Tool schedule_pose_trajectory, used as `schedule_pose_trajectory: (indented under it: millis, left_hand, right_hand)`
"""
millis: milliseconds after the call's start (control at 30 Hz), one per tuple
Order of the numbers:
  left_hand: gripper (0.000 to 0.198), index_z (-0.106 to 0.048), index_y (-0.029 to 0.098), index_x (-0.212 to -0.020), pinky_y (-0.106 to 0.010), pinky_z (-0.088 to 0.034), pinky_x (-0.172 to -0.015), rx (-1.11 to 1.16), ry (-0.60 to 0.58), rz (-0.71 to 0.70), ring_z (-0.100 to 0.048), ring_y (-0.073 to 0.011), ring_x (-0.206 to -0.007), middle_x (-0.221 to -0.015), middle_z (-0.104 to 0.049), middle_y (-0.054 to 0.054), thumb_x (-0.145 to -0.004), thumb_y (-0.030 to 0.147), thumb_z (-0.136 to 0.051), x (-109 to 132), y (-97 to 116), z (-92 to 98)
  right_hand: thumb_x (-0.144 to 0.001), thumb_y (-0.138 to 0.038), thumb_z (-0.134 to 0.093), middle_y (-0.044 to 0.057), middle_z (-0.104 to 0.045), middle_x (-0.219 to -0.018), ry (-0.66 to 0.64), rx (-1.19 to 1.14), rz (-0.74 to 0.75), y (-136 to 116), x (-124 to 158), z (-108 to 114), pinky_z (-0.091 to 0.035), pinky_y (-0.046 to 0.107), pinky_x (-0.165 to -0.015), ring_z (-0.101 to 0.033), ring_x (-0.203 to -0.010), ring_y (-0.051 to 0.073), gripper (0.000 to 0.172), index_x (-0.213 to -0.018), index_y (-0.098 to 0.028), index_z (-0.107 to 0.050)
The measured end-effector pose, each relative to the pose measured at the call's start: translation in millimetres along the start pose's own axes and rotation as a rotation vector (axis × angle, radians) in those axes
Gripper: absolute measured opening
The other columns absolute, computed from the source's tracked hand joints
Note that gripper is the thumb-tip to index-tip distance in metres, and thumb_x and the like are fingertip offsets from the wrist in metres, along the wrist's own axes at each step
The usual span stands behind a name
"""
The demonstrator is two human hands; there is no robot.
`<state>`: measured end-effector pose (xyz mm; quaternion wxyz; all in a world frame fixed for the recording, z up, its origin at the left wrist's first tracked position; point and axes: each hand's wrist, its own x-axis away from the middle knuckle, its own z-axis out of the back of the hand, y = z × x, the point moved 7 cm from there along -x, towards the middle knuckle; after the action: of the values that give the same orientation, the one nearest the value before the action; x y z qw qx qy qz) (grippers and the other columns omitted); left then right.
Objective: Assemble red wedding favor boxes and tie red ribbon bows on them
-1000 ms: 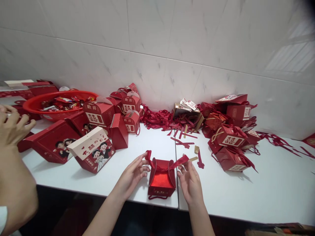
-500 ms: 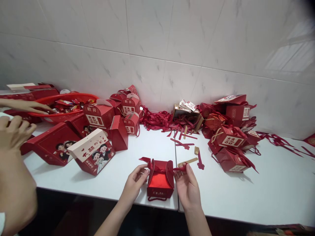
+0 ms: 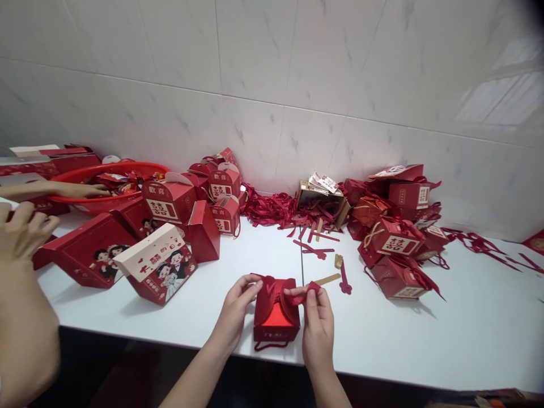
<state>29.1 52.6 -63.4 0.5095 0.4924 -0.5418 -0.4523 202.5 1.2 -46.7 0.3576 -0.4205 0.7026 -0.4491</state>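
Box: small red box (image 3: 275, 320) at the tabletop's (image 3: 425, 340) near edge, between both hands.
Left hand (image 3: 236, 309): fingers pinch the ribbon (image 3: 300, 296) at the box's left flap.
Right hand (image 3: 318, 323): fingers pinch the ribbon's other end over the right flap.
Behind: wooden stick (image 3: 327, 279) just beyond the right hand; pile of boxes (image 3: 393, 243) near the wall.

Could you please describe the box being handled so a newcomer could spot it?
At the near edge of the white table, a red gift box stands between the left hand and right hand. Unlike the printed boxes behind, it lacks a white label, both hands pinching its ribbon.
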Motion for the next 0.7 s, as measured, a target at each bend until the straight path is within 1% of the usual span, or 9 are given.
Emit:
schedule_pose_trajectory:
  millis: [67, 100, 200, 300, 367, 467, 533, 600, 700]
  left_hand:
    - [0.030, -0.061, 0.021, -0.076, -0.026, -0.041, -0.070, -0.004, 0.052, 0.006, -0.053, -0.0165, -0.074, -0.077, -0.058, 0.001, -0.076, 0.051, -0.062, -6, -3, 7.6]
    - [0.033, -0.060, 0.020, -0.071, -0.026, -0.040, -0.070, -0.021, 0.058, -0.003, -0.053, -0.0164, -0.073, -0.074, -0.057, 0.001, -0.075, 0.052, -0.063, -9, -4, 10.4]
    - [0.044, -0.063, 0.019, -0.064, -0.029, -0.040, -0.075, -0.099, -0.022, 0.029, -0.055, -0.0200, -0.076, -0.073, -0.062, -0.002, -0.074, 0.061, -0.059, -19, -9, 10.3]
    - [0.060, -0.071, 0.019, -0.076, -0.035, -0.040, -0.082, -0.205, -0.177, 0.133, -0.057, -0.0248, -0.080, -0.081, -0.069, -0.007, -0.080, 0.070, -0.040, -25, -13, -0.7]
    - [0.067, -0.074, 0.019, -0.085, -0.037, -0.038, -0.088, -0.220, -0.276, 0.161, -0.059, -0.0276, -0.088, -0.089, -0.072, -0.009, -0.082, 0.071, -0.032, -27, -10, -10.6]
    - [0.065, -0.073, 0.019, -0.100, -0.039, -0.037, -0.093, -0.153, -0.360, 0.141, -0.057, -0.0301, -0.105, -0.109, -0.070, -0.009, -0.083, 0.069, -0.035, -31, 1, -20.9]
    - [0.061, -0.071, 0.020, -0.106, -0.039, -0.036, -0.094, -0.130, -0.397, 0.134, -0.055, -0.0300, -0.110, -0.116, -0.068, -0.009, -0.082, 0.067, -0.040, -37, 5, -25.0]
    - [0.059, -0.071, 0.020, -0.103, -0.038, -0.037, -0.093, -0.136, -0.438, 0.146, -0.056, -0.0288, -0.109, -0.113, -0.068, -0.009, -0.082, 0.067, -0.041, -43, 5, -29.7]
    - [0.065, -0.071, 0.018, -0.089, -0.036, -0.041, -0.085, -0.141, -0.465, 0.180, -0.060, -0.0262, -0.096, -0.098, -0.071, -0.008, -0.081, 0.071, -0.034, -51, 1, -38.1]
  right_hand:
    - [-0.088, -0.046, -0.056, 0.004, -0.070, -0.084, 0.028, -0.114, -0.037, 0, -3, 6, -0.049, 0.036, -0.084, -0.066, -0.083, 0.019, 0.029, -0.086, -0.019, -0.064]
    - [-0.087, -0.045, -0.058, 0.003, -0.070, -0.084, 0.039, -0.169, -0.052, 0, -5, 9, -0.048, 0.036, -0.086, -0.067, -0.084, 0.019, 0.026, -0.087, -0.019, -0.064]
    - [-0.082, -0.039, -0.066, 0.002, -0.069, -0.084, 0.057, -0.294, -0.078, -2, -7, 14, -0.049, 0.034, -0.086, -0.066, -0.085, 0.018, 0.020, -0.087, -0.020, -0.066]
    - [-0.077, -0.034, -0.072, 0.000, -0.068, -0.082, 0.069, -0.379, -0.132, 0, -8, 15, -0.051, 0.030, -0.081, -0.065, -0.081, 0.015, 0.017, -0.085, -0.020, -0.067]
    - [-0.075, -0.032, -0.075, 0.000, -0.068, -0.081, 0.079, -0.405, -0.172, 3, -8, 15, -0.052, 0.028, -0.078, -0.065, -0.077, 0.013, 0.019, -0.087, -0.020, -0.067]
    - [-0.073, -0.029, -0.076, -0.001, -0.067, -0.081, 0.089, -0.411, -0.192, 5, -9, 17, -0.052, 0.028, -0.075, -0.064, -0.076, 0.013, 0.023, -0.092, -0.022, -0.066]
    - [-0.072, -0.028, -0.076, -0.001, -0.067, -0.081, 0.089, -0.415, -0.191, 4, -10, 18, -0.052, 0.029, -0.075, -0.063, -0.076, 0.013, 0.023, -0.092, -0.022, -0.066]
    - [-0.072, -0.028, -0.076, -0.001, -0.065, -0.081, 0.087, -0.424, -0.190, 4, -11, 18, -0.052, 0.030, -0.076, -0.063, -0.076, 0.014, 0.021, -0.089, -0.022, -0.066]
    - [-0.072, -0.028, -0.075, -0.001, -0.063, -0.079, 0.081, -0.440, -0.187, 3, -13, 17, -0.053, 0.032, -0.075, -0.061, -0.074, 0.014, 0.019, -0.087, -0.021, -0.066]
